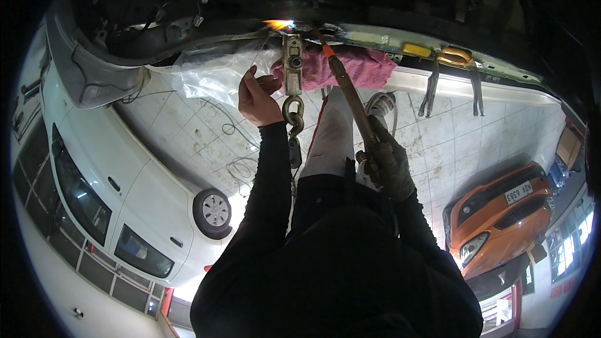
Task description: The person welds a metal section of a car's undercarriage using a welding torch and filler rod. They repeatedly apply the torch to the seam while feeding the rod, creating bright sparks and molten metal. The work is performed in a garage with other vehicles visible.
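At three o'clock from the middle of the view, the person's gloved right hand [389, 166] is wrapped around a long brass-coloured metal torch with an orange band near its tip [350, 91], which slants up toward twelve. Bare, and apart from its partner at eleven, the left hand [258, 97] pinches a thin pale wire [261, 51] between its fingertips. The wire angles toward a bright orange-white flame [277, 25] at twelve.

The torch looks rigid and fairly weighty, best gripped at its rear, away from the hot nozzle; the wire seems light and bendy, safest held at its far end.

Just below the flame hangs a worn steel clamp with a bolt [292, 78], joined to a thick steel chain hook [286, 109]. A crumpled clear plastic sheet [203, 75] lies at ten, a pink cloth towel [369, 70] at one, and a yellow-handled tool [454, 56] at two.

Farther out, a white car [144, 194] stands at eight and an orange car [501, 219] at four. The latter's white licence plate [518, 193] bears dark characters; no brand is clear on the torch.
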`<control>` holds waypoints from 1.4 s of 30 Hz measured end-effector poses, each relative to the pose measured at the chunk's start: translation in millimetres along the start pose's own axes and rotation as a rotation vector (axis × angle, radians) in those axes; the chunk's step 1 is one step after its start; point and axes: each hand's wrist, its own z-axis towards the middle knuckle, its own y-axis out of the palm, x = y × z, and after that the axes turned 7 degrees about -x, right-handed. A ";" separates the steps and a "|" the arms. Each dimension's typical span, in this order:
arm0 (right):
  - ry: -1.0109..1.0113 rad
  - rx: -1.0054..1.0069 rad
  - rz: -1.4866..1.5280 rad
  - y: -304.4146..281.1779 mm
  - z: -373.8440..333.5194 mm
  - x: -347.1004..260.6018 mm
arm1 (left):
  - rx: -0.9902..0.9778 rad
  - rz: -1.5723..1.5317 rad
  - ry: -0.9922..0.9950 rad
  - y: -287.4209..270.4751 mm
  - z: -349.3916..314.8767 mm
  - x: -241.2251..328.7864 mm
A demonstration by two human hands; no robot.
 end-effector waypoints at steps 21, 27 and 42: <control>0.018 0.020 -0.047 1.3 0.1 -1.8 | -0.026 -0.015 0.037 2.2 -3.3 -5.6; 0.000 0.025 -0.088 0.8 -0.7 -0.1 | -0.029 -0.033 0.041 2.4 -4.1 -5.7; 0.016 0.023 -0.095 1.3 -1.6 -1.2 | -0.023 -0.052 0.013 0.1 -5.0 -7.2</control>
